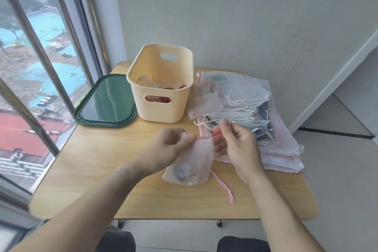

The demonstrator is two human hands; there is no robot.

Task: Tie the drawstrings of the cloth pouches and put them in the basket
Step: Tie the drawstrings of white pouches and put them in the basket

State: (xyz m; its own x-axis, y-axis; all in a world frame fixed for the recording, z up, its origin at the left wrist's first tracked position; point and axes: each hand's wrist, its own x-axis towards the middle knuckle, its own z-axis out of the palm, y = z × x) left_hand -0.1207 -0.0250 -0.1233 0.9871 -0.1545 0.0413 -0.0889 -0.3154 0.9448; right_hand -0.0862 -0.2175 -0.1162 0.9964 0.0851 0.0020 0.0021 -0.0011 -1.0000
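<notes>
Trailing toward the table (pixel 86 180) edge, a loose pink cord end (pixel 223 187) could snag. Pink pouch (pixel 191 161) lies mid-table; left hand (pixel 169 145) pinches its gathered mouth, right hand (pixel 235 143) pinches the drawstring (pixel 216 134) taut (uneven pull may slip the knot). Behind: untied pouch stack (pixel 241 108) right, basket (pixel 161 86) centre, holding some already.

The left hand (pixel 171 145) covers the gathered mouth of the sheer pink pouch (pixel 190 165), whose grey contents show only as a blur through the cloth. Inside the cream basket (pixel 161 86), its near wall hides most of the pouches with red strings. The lower layers of the stack of pouches (pixel 241 112) on the right are buried.
</notes>
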